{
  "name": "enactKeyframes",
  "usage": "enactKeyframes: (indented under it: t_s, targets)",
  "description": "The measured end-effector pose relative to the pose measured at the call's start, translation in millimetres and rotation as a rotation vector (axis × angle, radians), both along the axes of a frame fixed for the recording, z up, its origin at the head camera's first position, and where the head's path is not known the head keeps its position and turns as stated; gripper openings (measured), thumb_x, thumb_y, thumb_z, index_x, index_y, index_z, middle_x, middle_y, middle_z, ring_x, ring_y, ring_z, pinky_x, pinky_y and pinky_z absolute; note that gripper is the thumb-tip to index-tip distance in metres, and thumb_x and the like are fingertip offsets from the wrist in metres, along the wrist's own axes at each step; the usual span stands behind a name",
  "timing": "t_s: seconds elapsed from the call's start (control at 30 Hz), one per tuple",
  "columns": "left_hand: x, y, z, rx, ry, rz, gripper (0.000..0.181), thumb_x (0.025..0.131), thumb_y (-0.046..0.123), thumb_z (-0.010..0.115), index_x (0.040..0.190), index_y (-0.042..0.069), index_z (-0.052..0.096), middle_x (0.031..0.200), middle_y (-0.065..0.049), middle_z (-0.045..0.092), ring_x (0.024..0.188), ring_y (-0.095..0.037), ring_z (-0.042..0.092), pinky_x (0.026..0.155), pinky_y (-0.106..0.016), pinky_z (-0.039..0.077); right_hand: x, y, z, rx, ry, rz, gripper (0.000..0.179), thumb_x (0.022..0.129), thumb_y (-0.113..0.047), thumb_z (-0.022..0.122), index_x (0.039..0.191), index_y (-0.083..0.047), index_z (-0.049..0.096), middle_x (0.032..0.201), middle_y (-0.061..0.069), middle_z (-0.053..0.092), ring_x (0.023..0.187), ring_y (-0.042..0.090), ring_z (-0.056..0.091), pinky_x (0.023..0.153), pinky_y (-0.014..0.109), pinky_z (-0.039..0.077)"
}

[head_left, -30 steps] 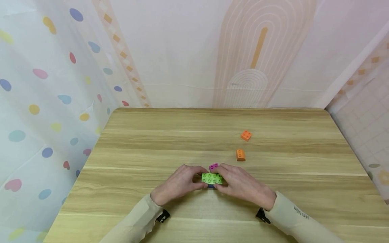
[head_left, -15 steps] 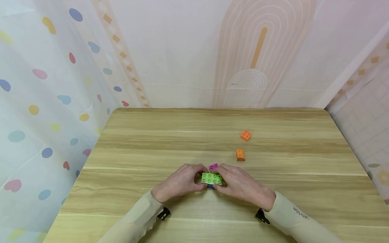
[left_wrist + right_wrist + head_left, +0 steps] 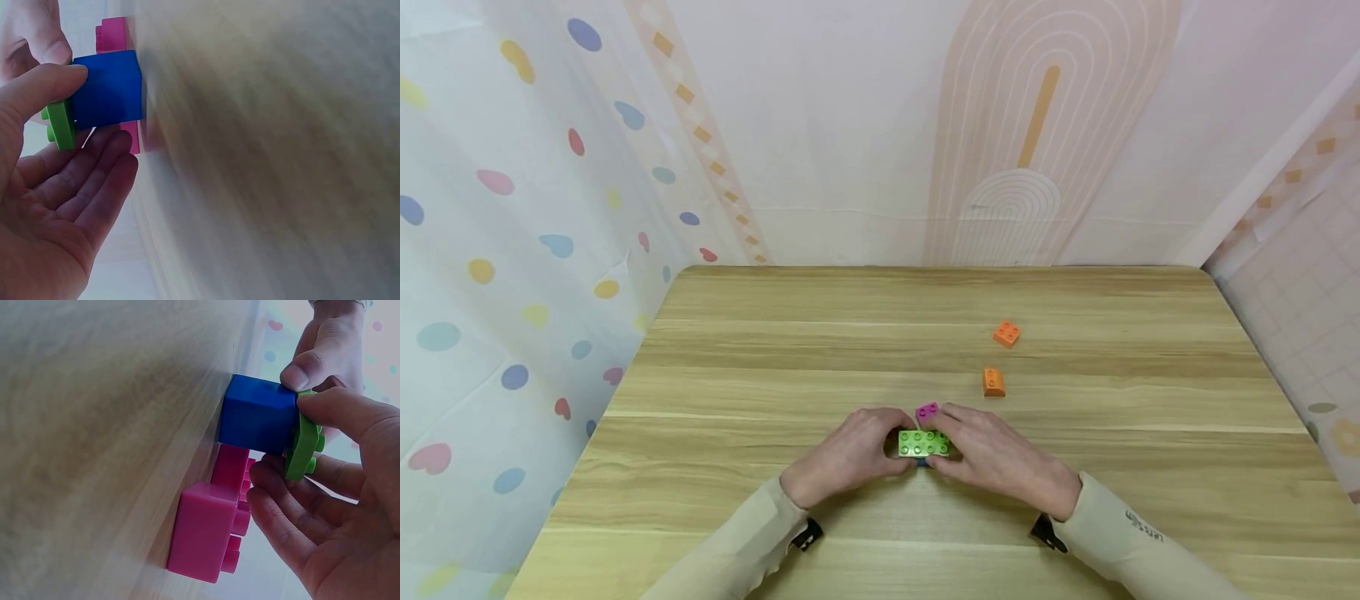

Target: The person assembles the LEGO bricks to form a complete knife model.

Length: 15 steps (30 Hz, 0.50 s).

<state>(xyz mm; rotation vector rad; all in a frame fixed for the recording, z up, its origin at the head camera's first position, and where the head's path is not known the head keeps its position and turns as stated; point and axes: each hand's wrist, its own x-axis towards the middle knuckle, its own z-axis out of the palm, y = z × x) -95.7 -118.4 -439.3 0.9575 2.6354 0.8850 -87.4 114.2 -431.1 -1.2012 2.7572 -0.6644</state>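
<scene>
A flat lime-green toy building brick (image 3: 923, 443) with two rows of studs sits atop a taller blue brick (image 3: 107, 90). In the right wrist view it looks slightly tilted against the blue brick (image 3: 257, 414). My left hand (image 3: 859, 450) pinches the green brick's left end between thumb and fingers, the thumb also touching the blue side. From the right, my right hand (image 3: 988, 454) grips the other end the same way. Just behind them stands a magenta brick (image 3: 927, 412), partly covered by right fingers. A pink brick (image 3: 206, 534) shows closer to the right wrist camera.
Two orange bricks lie beyond my right hand: a curved-edge one (image 3: 993, 382) and, farther back, a square four-stud one (image 3: 1007, 334). The wooden table (image 3: 760, 342) meets patterned curtains (image 3: 842, 167) at its back and sides.
My left hand has shifted slightly to the right, and the green brick sits a touch lower in the head view. The right hand and the orange bricks stay in place.
</scene>
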Motion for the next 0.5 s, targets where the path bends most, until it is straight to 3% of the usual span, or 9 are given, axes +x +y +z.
enactKeyframes:
  t_s: [0.5]
  targets:
    - [1.5,-1.8,-0.3,0.018,0.000,0.020,0.032,0.083,0.018,0.089,0.108,0.008,0.071,0.095,0.003,0.073,0.080,-0.007,0.063,0.073,-0.023,0.054,1.7,-0.4,-1.1,-0.002,0.031,0.002,0.044,0.095,-0.029,0.079,0.126,0.000,0.067,0.124,0.009,0.067,0.109,0.020,0.067,0.094,0.037,0.059]
